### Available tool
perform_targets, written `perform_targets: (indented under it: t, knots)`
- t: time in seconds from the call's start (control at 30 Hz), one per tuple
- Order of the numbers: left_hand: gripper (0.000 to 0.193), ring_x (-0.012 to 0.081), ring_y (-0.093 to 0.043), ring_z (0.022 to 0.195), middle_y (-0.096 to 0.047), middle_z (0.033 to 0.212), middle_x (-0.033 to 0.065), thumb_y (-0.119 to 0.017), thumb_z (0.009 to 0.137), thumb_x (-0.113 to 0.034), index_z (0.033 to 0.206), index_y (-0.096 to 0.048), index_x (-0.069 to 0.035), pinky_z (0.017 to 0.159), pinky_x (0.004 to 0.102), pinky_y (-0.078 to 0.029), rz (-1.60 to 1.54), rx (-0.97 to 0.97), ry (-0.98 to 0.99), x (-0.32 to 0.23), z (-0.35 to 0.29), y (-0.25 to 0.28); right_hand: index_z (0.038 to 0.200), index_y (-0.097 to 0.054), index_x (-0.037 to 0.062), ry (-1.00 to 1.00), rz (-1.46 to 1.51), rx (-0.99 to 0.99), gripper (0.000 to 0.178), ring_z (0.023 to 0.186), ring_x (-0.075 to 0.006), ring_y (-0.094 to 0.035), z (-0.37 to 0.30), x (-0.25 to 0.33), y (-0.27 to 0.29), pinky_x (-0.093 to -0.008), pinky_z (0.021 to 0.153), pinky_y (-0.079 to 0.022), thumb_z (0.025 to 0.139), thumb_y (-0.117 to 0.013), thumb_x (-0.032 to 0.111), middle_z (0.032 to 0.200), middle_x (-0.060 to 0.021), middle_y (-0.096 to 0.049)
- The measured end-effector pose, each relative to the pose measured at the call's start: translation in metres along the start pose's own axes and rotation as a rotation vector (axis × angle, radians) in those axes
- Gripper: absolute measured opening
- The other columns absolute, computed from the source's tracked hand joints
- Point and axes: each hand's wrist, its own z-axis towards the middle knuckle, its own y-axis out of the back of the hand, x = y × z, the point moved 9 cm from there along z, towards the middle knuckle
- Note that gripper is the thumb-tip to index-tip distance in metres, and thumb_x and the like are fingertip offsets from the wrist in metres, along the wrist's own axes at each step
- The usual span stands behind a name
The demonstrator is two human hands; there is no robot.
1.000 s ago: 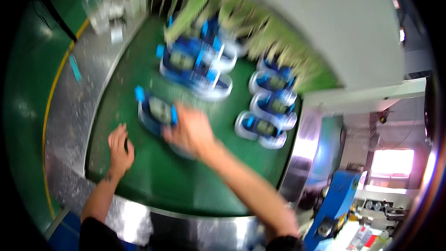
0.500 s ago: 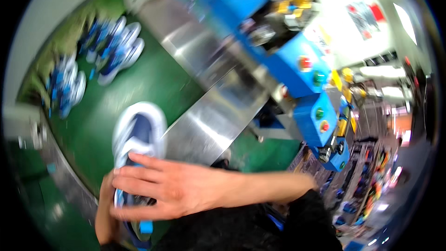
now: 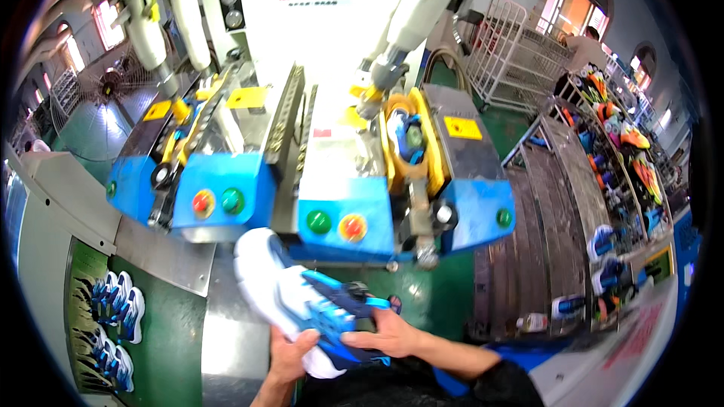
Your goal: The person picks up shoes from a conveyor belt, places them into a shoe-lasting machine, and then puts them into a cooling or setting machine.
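A white and blue sneaker [image 3: 280,280] is held in front of me, its white sole edge and toe toward the upper left. My left hand [image 3: 289,353] is closed on the sneaker's lower side, with the thumb on the upper. My right hand [image 3: 394,335] grips it by the collar and heel, fingers partly hidden behind it. Just beyond the toe stands a blue press machine [image 3: 354,215] with green and red buttons. Another blue and white shoe [image 3: 409,138] sits between yellow clamp pads on its right station.
Several finished-looking sneakers [image 3: 124,309] rest on the green conveyor [image 3: 162,339] at left. A metal ledge [image 3: 235,332] runs beside it. At right are a wooden-slat rack [image 3: 520,256] and shelves with colourful shoes [image 3: 641,173]. A person [image 3: 587,49] stands near a white wire cart [image 3: 504,56].
My view has swung from the conveyor to the press. The sneaker has been carried rightward, away from the belt, and my right hand has shifted from across it to its collar.
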Motion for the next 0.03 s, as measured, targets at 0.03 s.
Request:
perform_targets:
  t: [0.03]
  knots:
    - [0.085, 0.0232, -0.045, 0.129, -0.042, 0.144, 0.0132, -0.075, 0.080, -0.018, 0.149, -0.027, -0.004, 0.110, 0.0398, -0.034, 0.010, -0.021, -0.026, 0.0067, 0.0112, -0.0178, 0.151, -0.023, 0.0020, 0.010, 0.000, 0.033, 0.081, 0.143, -0.0198, -0.026, -0.0028, 0.0073, 0.0238, -0.0374, 0.116, -0.024, 0.089, -0.070, 0.023, 0.157, -0.0162, -0.026]
